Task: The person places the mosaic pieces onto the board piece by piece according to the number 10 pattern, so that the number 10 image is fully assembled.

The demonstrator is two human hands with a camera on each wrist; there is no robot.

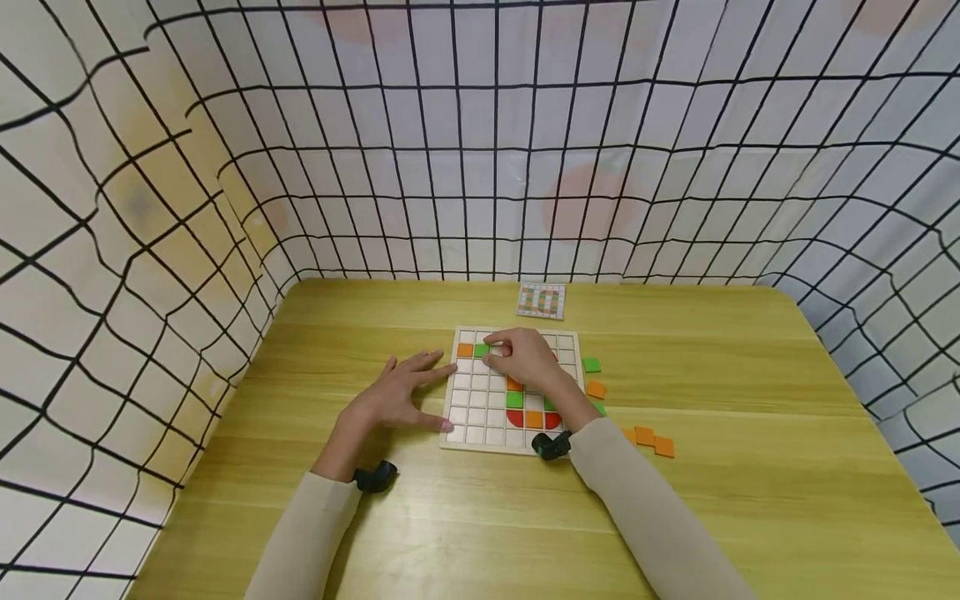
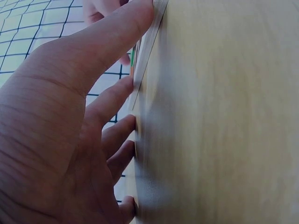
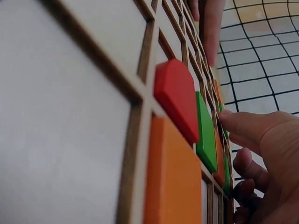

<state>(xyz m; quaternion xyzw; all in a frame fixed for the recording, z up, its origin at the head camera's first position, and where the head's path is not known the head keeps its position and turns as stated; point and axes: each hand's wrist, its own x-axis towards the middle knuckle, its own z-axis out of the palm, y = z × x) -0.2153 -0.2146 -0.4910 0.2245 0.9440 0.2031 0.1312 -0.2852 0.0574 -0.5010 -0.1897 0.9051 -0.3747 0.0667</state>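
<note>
A white grid board (image 1: 468,415) in a light wooden frame lies on the table, partly filled with coloured tiles. My right hand (image 1: 525,358) reaches over its upper part and pinches a green tile (image 1: 482,351) between thumb and index finger. That tile is at a cell beside an orange tile (image 1: 465,350). My left hand (image 1: 393,396) is spread at the board's left side, thumb and index fingertip at the frame and the other fingers on the table. In the right wrist view, a red rounded tile (image 3: 177,100) sits in the grid; the right forearm hides some cells in the head view.
Loose tiles lie right of the board, among them a green one (image 1: 592,365) and several orange ones (image 1: 663,447). A small printed pattern card (image 1: 541,301) lies behind the board. Black wire mesh (image 1: 480,200) with white cloth behind it surrounds the wooden table (image 1: 750,467).
</note>
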